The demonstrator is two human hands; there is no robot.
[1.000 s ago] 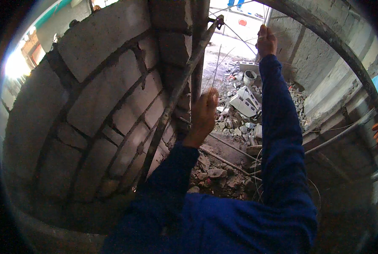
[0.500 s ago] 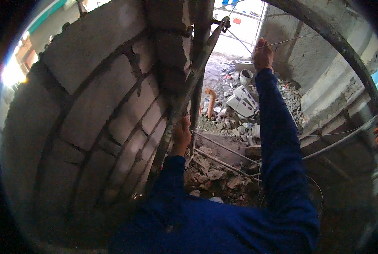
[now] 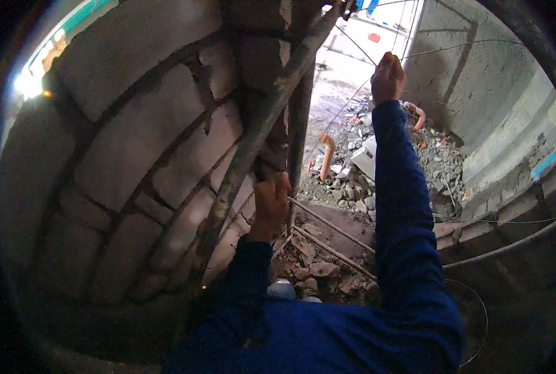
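Note:
My right hand [image 3: 387, 78] is raised at the end of a blue sleeve, its fingers closed on a thin taut line [image 3: 346, 109] that runs past it toward the grey wall on the right. My left hand [image 3: 272, 206] is lower, pressed against the corner of a grey block wall [image 3: 141, 143], between a slanting rusty scaffold pipe [image 3: 253, 137] and an upright pipe [image 3: 300, 118]. Its fingers are bent against the blocks; whether they hold anything is hidden.
Below lies rubble [image 3: 353, 187] with two orange pipe bends [image 3: 325, 149], a white block [image 3: 368, 159] and two thin steel rods [image 3: 334, 234]. A plastered wall [image 3: 465, 93] rises on the right, with a long pipe [image 3: 508, 246] and a wire loop [image 3: 474, 311] beneath it.
My left hand has slid down and left along the wall's corner. My right hand has stayed raised on the line while the view swung.

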